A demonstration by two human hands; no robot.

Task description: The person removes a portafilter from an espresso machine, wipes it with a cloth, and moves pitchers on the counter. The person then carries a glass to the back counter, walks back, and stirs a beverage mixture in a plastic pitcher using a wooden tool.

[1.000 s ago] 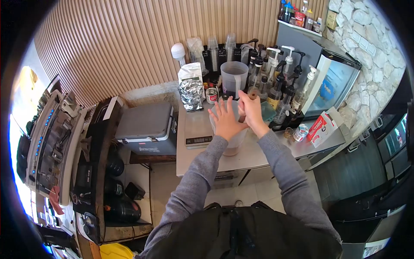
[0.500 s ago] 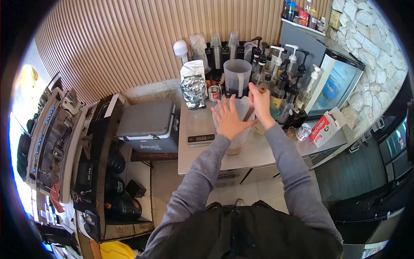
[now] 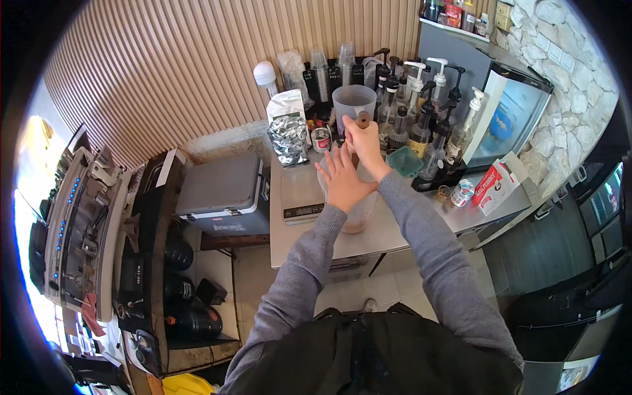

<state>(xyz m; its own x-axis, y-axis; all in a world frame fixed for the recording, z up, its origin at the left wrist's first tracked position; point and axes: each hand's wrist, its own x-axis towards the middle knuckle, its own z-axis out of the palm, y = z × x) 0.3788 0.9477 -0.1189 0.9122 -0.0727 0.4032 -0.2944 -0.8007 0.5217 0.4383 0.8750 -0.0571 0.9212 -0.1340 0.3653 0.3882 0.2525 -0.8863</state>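
Note:
A translucent pitcher [image 3: 357, 216] with a little brownish content at its bottom stands near the front edge of the steel table [image 3: 289, 247]. Over its rim lies my left hand [image 3: 345, 181], fingers spread. My right hand [image 3: 367, 146] is wrapped round a brown wooden handle [image 3: 363, 119], held upright; its lower end is hidden by my hands and the pitcher. Just behind is a second translucent pitcher [image 3: 354, 99] with dark content. To the left are a digital scale [image 3: 304, 212], a silver foil bag [image 3: 288, 135] and a small can [image 3: 320, 139].
Pump bottles [image 3: 431, 141] crowd the back right beside a small glass-door fridge [image 3: 510, 125]. A green container [image 3: 405, 162], a tipped can [image 3: 463, 191] and a red-and-white carton [image 3: 494, 187] sit on the right. A grey cooler [image 3: 222, 191] stands left of the table.
My right hand and the wooden handle have shifted left over the pitcher, and the handle's top now shows above my fist. My left hand stays spread on the rim. The view has shifted slightly.

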